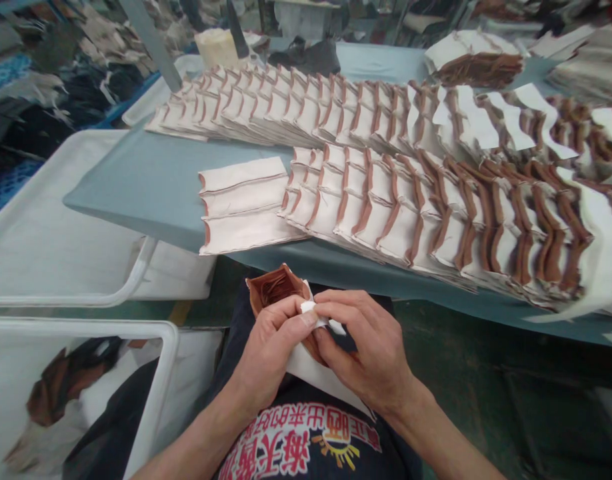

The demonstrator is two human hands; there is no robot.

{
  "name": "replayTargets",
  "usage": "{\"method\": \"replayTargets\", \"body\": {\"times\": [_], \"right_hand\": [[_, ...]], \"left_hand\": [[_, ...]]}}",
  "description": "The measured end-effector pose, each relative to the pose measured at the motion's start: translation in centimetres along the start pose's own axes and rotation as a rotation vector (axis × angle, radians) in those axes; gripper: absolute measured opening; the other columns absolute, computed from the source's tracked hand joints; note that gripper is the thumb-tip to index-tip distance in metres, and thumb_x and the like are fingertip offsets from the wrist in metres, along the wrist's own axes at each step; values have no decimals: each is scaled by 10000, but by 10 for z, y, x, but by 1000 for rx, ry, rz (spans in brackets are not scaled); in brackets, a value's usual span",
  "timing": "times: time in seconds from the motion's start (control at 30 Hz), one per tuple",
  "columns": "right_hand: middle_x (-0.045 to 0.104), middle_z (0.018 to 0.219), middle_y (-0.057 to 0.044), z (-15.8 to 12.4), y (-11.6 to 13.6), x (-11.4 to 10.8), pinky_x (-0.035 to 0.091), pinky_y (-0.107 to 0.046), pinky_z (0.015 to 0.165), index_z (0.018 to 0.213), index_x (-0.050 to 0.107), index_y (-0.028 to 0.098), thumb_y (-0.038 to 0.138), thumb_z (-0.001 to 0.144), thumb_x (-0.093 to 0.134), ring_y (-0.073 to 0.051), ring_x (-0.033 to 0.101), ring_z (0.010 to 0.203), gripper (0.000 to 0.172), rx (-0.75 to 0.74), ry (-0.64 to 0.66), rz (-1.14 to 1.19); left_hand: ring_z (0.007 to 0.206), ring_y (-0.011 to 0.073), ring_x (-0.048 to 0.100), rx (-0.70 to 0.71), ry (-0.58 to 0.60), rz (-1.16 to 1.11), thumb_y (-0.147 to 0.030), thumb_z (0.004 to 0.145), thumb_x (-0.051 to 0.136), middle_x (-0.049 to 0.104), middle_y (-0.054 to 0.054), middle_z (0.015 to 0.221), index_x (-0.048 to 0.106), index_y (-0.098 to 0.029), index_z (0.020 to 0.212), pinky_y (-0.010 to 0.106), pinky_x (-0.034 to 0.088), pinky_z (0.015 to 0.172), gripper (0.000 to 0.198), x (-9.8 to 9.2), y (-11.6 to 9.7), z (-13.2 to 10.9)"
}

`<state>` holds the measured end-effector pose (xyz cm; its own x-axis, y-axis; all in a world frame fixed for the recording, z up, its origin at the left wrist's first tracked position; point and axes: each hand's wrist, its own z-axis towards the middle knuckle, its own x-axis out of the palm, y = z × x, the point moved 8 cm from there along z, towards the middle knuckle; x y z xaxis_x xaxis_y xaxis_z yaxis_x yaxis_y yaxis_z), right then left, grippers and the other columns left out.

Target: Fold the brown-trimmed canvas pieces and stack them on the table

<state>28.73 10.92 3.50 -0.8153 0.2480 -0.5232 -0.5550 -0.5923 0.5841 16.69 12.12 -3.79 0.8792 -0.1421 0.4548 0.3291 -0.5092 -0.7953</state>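
1. Just in front of the near edge of the desk (136,173), above the lap, a brown-and-white piece (276,283) is held, its brown-lined opening turned toward the desk.
2. By the left hand (271,353) the piece is gripped — thumb and fingers are clamped together on its side.
3. By the right hand (363,343) a small white strip (311,310) is pinched at the same spot; its grip is closed, and the two hands nearly meet.
4. On the desk, near its left end, a three-panelled piece (246,207) is laid flat, touching the front row (386,207) of overlapped pieces.
5. Farther back on the desk, a second row (286,100) is spread, with white strips (479,119) draped over its right part.
6. Left of the desk, white bins (46,213) are placed — brown and dark scraps (53,387) are contained in the nearer one.
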Motion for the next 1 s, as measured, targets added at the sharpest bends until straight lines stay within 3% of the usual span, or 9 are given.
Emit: {"method": "replayTargets", "body": {"times": [0.17, 0.3, 0.37, 0.43, 0.57, 0.67, 0.77, 0.9, 1.0], "right_hand": [[776, 1017, -59, -9, -7, 6, 603, -321, 855, 1061, 674, 231, 90, 938, 669, -182, 750, 937, 188, 113, -68, 197], [764, 984, -30, -23, -28, 14, 589, -304, 839, 948, 676, 233, 149, 981, 646, -164, 735, 911, 95, 407, -171, 474], [759, 901, -19, -36, -44, 16, 581, -277, 750, 904, 672, 226, 234, 1010, 638, -154, 718, 814, 111, 600, -266, 551], [718, 763, 0, -53, -59, 20, 543, -252, 628, 870, 656, 215, 350, 1003, 664, -141, 660, 665, 190, 768, -326, 569], [585, 583, 49, -87, -74, 45, 415, -226, 474, 887, 624, 201, 524, 942, 716, -114, 504, 488, 340, 1011, -211, 612], [529, 530, 61, -108, -76, 60, 332, -218, 429, 869, 640, 186, 561, 918, 730, -99, 428, 437, 389, 1076, -127, 626], [534, 541, 52, -118, -80, 60, 312, -221, 433, 868, 667, 178, 564, 895, 755, -102, 424, 452, 397, 1105, -94, 618], [523, 560, 55, -109, -75, 36, 315, -225, 448, 880, 681, 185, 539, 919, 746, -103, 415, 479, 361, 1113, -66, 582], [544, 578, 46, -86, -55, 17, 349, -224, 480, 843, 686, 191, 490, 951, 717, -105, 438, 507, 319, 1035, 28, 535]], "left_hand": [[616, 104, 452, 59, 35, 98, -506, 914, 728, 540, -11, 697, 597, -161, 771, 192, 379, 558, 396, -1, 0, -2], [689, 148, 510, 37, 56, 82, -660, 987, 529, 580, 24, 792, 638, -176, 949, 230, 412, 597, 498, -6, 11, -6], [684, 143, 509, 20, 59, 41, -615, 945, 616, 587, 11, 824, 610, -200, 1046, 226, 398, 594, 426, -10, 15, -9], [676, 121, 461, 52, 77, 74, -513, 867, 742, 549, -16, 826, 570, -208, 1004, 213, 374, 601, 376, -14, 13, -12], [649, 115, 371, 33, 111, 347, -465, 834, 736, 473, -35, 735, 514, -189, 812, 218, 321, 583, 355, -24, 10, -21], [631, 119, 391, 9, 31, 564, -431, 884, 669, 491, -27, 696, 565, -168, 749, 228, 322, 580, 314, -40, 9, -28], [635, 123, 455, 21, -36, 664, -393, 916, 661, 557, -9, 711, 648, -151, 770, 227, 346, 589, 283, -51, 7, -31], [602, 113, 461, -16, -137, 495, -450, 815, 783, 568, -16, 667, 589, -160, 736, 215, 350, 568, 358, -58, 5, -24], [574, 99, 418, -17, -101, 395, -526, 813, 789, 557, -20, 655, 597, -155, 749, 210, 324, 544, 423, -50, -2, -14]]}}
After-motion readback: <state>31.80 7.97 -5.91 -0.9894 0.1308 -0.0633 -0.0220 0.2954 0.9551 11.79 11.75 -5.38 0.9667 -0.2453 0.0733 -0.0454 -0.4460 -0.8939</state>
